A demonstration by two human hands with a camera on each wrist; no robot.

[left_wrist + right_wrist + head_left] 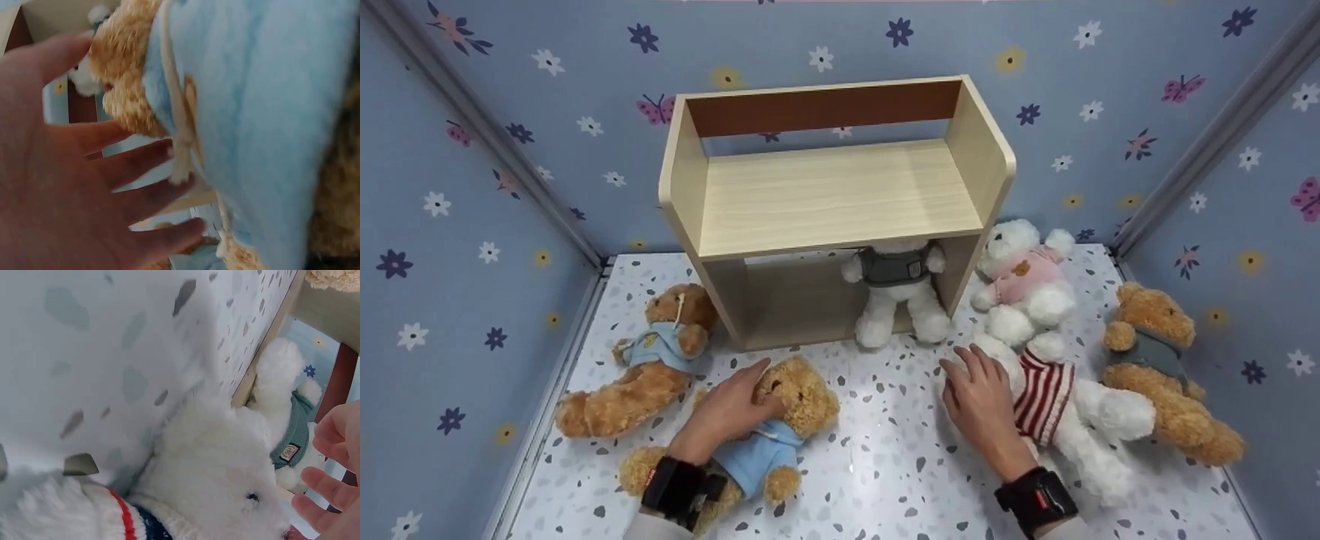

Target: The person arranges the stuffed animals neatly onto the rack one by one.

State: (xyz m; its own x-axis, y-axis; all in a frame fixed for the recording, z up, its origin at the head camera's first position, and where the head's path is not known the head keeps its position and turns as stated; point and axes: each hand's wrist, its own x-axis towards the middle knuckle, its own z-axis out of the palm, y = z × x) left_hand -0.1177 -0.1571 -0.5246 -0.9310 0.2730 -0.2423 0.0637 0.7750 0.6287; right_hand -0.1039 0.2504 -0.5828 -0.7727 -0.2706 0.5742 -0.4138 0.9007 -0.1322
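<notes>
My left hand (729,411) lies over a tan teddy bear (761,459) in a light blue hoodie, which is on its back on the floor. In the left wrist view its fingers are spread and straight beside the bear's head, not wrapped round it. My right hand (984,409), fingers loosely bent, hovers at the head of a white teddy bear (1046,397) in a red-striped sweater. The right wrist view shows that bear's head (219,478) below the fingers; whether they touch it I cannot tell.
A pale wooden shelf (840,191) stands against the back wall. In its lower compartment, on the right, sits a white bear (896,268) in a dark green sweater. A brown bear (660,346) lies left; a pink-shirted white bear (1030,276) and another brown bear (1159,360) lie right.
</notes>
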